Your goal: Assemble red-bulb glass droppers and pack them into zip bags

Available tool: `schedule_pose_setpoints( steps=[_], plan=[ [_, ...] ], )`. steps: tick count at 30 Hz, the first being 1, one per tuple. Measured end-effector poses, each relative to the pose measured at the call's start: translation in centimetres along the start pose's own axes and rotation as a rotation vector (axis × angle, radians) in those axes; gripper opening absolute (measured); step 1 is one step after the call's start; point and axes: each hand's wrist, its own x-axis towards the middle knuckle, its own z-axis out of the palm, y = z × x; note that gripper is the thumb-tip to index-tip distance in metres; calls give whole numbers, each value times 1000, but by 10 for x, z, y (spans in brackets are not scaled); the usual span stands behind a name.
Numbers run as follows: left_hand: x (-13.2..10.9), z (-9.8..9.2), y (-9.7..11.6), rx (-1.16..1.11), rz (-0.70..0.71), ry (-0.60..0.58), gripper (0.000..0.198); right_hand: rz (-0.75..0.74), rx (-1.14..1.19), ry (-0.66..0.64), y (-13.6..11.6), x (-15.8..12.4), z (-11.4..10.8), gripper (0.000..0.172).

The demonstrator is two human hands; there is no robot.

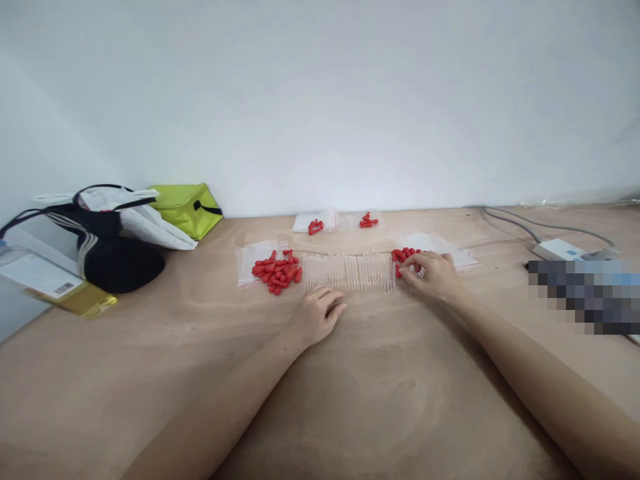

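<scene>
A row of thin, clear, tapered tubes [325,271] lies side by side on the table, like dropper tubes. Left of the row is a pile of small red bulbs [277,273], shaped like dropper tops, partly on clear zip bags [245,267]. My left hand [320,313] rests on the wood just in front of the tubes, its fingers loosely bent and the thumb apart, with nothing in it. At the row's right end, my right hand [433,275] pinches with thumb and forefinger beside more red bulbs [406,253]; what is between the fingertips is too small to make out.
Against the wall lie bags with red bulbs [369,220] and tubes. At left stand a lime-green bag [187,210], a black cap [123,263] and a yellow-and-white box [65,287]. A power strip [557,250] with a grey cable and a blurred dark object [585,293] are at right.
</scene>
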Motion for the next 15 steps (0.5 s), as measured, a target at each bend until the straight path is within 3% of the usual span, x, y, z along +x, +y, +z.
schedule_pose_setpoints(
  steps=[9,15],
  plan=[
    [0,-2,1,95,-70,67,13,-111,-201,-18,-5,-5,12,22],
    [2,-6,0,189,-153,115,12,-99,-219,21,-13,-11,1,21]
  ],
)
